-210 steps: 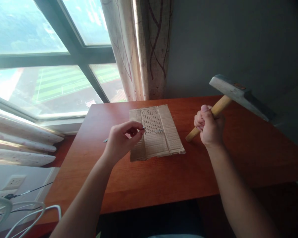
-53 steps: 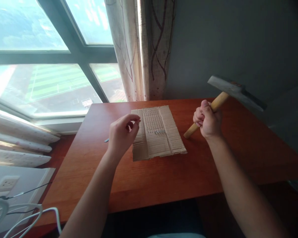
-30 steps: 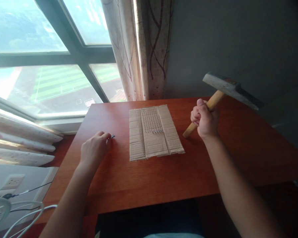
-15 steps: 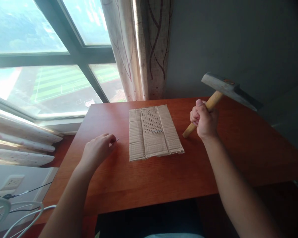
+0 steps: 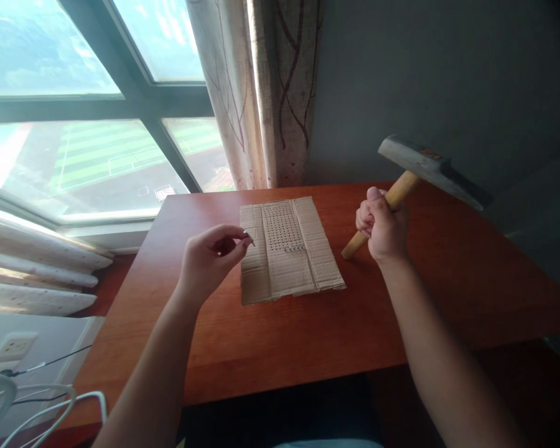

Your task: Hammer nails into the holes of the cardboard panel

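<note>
My left hand [image 5: 214, 255] pinches a small nail [image 5: 251, 241] between thumb and forefinger, over the left edge of a sheet of cardboard [image 5: 289, 277]. The cardboard lies flat on the table and carries a grid of dark dots [image 5: 280, 225]. Several small shiny pieces, which look like nails, stand in a row [image 5: 295, 247] at the grid's near edge. To the right of the sheet, my right hand [image 5: 385, 224] is wrapped round the wooden handle of a hammer [image 5: 413, 162]. The hammer is raised and tilted, its metal head up.
The brown wooden table [image 5: 298, 336] reaches back to a patterned curtain [image 5: 270, 93] and a dark wall [image 5: 424, 74]. A window [image 5: 98, 155] is at the left. White cables [image 5: 51, 404] hang beside a wall socket [image 5: 18, 347] at the lower left.
My left hand has moved right and slightly up with the nail, from the bare table to above the cardboard's left edge. My right hand and the hammer have barely moved.
</note>
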`<state>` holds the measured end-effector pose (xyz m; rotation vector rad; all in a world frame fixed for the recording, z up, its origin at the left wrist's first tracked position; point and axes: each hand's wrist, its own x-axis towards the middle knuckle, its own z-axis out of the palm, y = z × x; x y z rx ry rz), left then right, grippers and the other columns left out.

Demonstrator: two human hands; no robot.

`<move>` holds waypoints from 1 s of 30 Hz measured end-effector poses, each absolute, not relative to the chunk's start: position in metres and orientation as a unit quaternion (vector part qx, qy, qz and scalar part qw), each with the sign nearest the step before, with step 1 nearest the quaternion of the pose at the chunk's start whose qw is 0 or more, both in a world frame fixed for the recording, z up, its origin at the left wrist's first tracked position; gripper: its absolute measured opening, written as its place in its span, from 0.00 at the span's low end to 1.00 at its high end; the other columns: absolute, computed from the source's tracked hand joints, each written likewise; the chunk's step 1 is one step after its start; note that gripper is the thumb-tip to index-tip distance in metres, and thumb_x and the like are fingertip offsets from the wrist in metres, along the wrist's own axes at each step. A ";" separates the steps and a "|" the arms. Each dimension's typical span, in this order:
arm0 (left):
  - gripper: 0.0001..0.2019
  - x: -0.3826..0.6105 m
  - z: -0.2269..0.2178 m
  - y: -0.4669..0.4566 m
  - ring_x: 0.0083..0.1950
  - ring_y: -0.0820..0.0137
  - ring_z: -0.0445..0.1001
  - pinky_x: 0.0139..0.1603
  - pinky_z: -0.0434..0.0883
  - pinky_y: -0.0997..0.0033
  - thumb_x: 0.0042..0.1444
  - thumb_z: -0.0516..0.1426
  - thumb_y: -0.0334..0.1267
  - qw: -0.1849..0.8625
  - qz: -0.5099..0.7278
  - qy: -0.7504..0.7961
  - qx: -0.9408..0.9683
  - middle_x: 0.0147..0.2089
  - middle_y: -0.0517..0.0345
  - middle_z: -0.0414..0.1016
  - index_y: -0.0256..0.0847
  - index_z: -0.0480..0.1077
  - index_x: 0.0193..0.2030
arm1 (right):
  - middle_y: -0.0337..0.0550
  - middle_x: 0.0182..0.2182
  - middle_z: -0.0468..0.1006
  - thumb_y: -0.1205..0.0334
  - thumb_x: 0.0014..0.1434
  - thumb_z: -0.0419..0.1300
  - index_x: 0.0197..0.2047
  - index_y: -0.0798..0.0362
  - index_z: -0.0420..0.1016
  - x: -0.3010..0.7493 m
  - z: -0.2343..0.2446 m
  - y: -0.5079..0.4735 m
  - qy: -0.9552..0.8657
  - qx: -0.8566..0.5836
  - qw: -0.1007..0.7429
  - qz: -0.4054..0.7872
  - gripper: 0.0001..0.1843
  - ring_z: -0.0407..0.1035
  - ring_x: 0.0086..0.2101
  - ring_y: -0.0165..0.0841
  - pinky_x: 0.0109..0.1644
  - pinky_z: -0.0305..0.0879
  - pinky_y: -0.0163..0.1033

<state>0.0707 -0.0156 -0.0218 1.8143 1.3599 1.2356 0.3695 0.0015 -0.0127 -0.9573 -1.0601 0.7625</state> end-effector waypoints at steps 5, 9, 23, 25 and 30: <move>0.05 0.100 -0.022 -0.012 0.25 0.77 0.63 0.25 0.62 0.77 0.54 0.63 0.38 0.286 0.425 0.460 0.725 0.24 0.62 0.70 0.38 0.76 0.34 | 0.28 0.13 0.49 0.41 0.57 0.64 0.20 0.49 0.50 0.370 -0.013 0.001 -0.472 -0.424 0.693 0.343 0.32 0.44 0.13 0.21 0.16 0.38 0.35; 0.02 0.110 -0.023 -0.013 0.23 0.78 0.62 0.25 0.63 0.78 0.54 0.62 0.34 0.239 0.405 0.452 0.758 0.23 0.64 0.69 0.39 0.76 0.33 | 0.28 0.13 0.49 0.42 0.58 0.65 0.20 0.49 0.50 0.370 -0.012 0.000 -0.467 -0.417 0.700 0.343 0.32 0.44 0.13 0.21 0.16 0.37 0.35; 0.02 0.109 -0.024 -0.014 0.23 0.79 0.64 0.26 0.64 0.79 0.55 0.61 0.32 0.206 0.388 0.455 0.774 0.25 0.63 0.74 0.39 0.76 0.33 | 0.28 0.14 0.48 0.41 0.58 0.64 0.20 0.49 0.49 0.369 -0.011 -0.001 -0.476 -0.431 0.689 0.336 0.32 0.44 0.14 0.22 0.17 0.38 0.36; 0.02 0.109 -0.024 -0.014 0.24 0.79 0.64 0.26 0.64 0.79 0.55 0.61 0.32 0.207 0.389 0.454 0.774 0.25 0.63 0.73 0.38 0.76 0.33 | 0.28 0.14 0.48 0.43 0.59 0.64 0.20 0.49 0.49 0.369 -0.011 -0.001 -0.474 -0.426 0.691 0.340 0.31 0.44 0.14 0.22 0.17 0.38 0.36; 0.02 0.109 -0.025 -0.014 0.23 0.79 0.64 0.26 0.64 0.79 0.55 0.61 0.33 0.211 0.391 0.452 0.774 0.24 0.63 0.73 0.38 0.76 0.33 | 0.28 0.14 0.48 0.43 0.59 0.64 0.21 0.49 0.49 0.370 -0.012 0.000 -0.477 -0.427 0.691 0.337 0.31 0.44 0.14 0.22 0.17 0.38 0.36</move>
